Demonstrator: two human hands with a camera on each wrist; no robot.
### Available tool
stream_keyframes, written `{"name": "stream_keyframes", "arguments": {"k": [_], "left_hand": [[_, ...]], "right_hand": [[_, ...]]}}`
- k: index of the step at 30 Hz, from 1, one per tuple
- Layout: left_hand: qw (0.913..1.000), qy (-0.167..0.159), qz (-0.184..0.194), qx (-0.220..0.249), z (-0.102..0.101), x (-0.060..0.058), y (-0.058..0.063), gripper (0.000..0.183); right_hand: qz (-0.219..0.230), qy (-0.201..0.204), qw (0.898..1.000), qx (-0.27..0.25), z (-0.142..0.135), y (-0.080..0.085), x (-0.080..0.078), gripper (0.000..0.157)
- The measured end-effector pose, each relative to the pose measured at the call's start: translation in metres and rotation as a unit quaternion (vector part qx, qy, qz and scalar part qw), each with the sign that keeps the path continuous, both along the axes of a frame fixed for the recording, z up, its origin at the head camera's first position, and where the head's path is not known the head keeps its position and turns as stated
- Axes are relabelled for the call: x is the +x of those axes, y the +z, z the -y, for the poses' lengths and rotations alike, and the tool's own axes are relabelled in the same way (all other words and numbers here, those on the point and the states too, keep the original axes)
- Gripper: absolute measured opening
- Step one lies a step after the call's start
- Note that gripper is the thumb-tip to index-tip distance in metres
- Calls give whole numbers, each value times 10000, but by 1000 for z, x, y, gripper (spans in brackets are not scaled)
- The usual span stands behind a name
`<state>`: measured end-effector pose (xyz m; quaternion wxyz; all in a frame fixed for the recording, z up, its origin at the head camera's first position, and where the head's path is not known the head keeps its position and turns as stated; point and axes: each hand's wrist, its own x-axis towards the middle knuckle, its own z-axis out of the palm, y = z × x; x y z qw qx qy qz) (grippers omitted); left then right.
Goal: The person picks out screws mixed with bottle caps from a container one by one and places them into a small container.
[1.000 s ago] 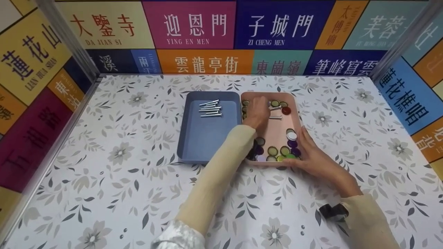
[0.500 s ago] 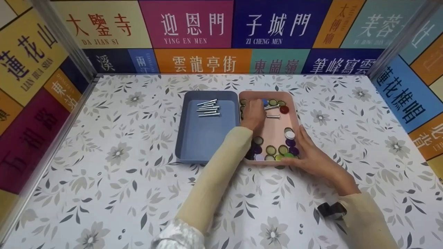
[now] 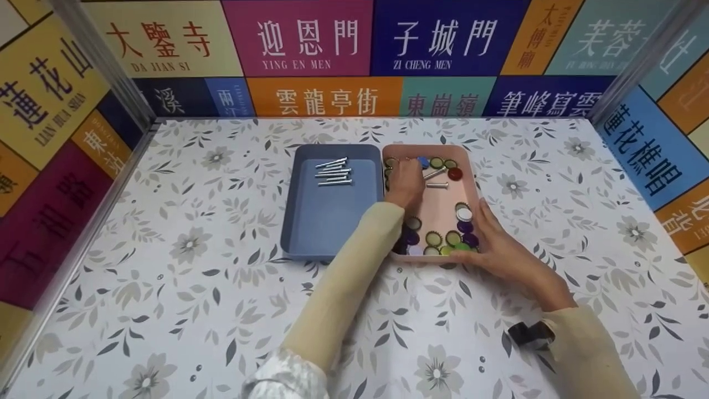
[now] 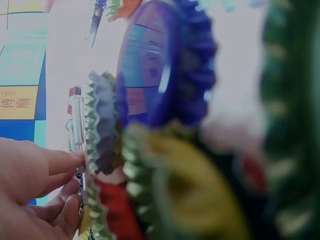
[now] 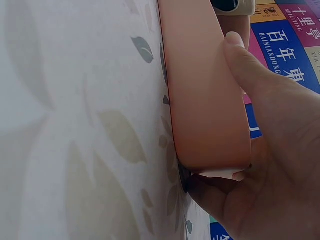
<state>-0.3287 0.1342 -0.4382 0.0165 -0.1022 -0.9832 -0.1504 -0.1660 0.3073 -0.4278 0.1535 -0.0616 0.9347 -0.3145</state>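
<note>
A pink tray (image 3: 443,208) holds bottle caps along its sides and silver screws (image 3: 437,185) near its far end. My left hand (image 3: 407,180) reaches into its far left part with fingers bent down. In the left wrist view the fingertips (image 4: 79,161) pinch at a small silver end, seemingly of a screw, mostly hidden by the hand. My right hand (image 3: 507,252) grips the tray's near right corner, one digit on the near edge and others along the right wall. In the right wrist view, thumb and finger span that pink wall (image 5: 207,100).
A blue tray (image 3: 332,221) stands left of the pink one, with several screws (image 3: 334,173) near its far end. A red cap (image 3: 455,174) and a blue cap (image 3: 423,162) lie by the left hand. Printed panels (image 3: 310,39) wall the table's far side.
My left hand stays in the far left of the pink tray, and the screw by its fingers has tilted slightly. The right hand keeps its grip on the corner.
</note>
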Motion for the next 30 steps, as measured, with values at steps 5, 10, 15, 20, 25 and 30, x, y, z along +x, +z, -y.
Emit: {"name": "stream_keyframes", "arguments": {"k": [5, 10, 15, 20, 25, 30], "left_hand": [[10000, -3, -2, -84, 0, 0, 0, 24], [9999, -82, 52, -95, -1, 0, -1, 24], [9991, 27, 294, 307, 0, 1, 0, 24], [9964, 135, 457, 703, 1, 3, 3, 24], [9937, 106, 478, 1003, 2, 6, 6, 25], [9909, 45, 571, 1214, 4, 9, 9, 26]], "right_hand": [[30, 14, 10000, 24, 0, 1, -1, 123], [-56, 31, 10000, -60, -1, 0, -1, 123], [-113, 35, 9999, -100, -1, -1, -1, 122], [-71, 11, 9999, -106, -1, -1, -1, 122], [-43, -15, 10000, -44, -1, 0, -2, 123], [-64, 28, 10000, 21, -1, 0, -2, 123]]}}
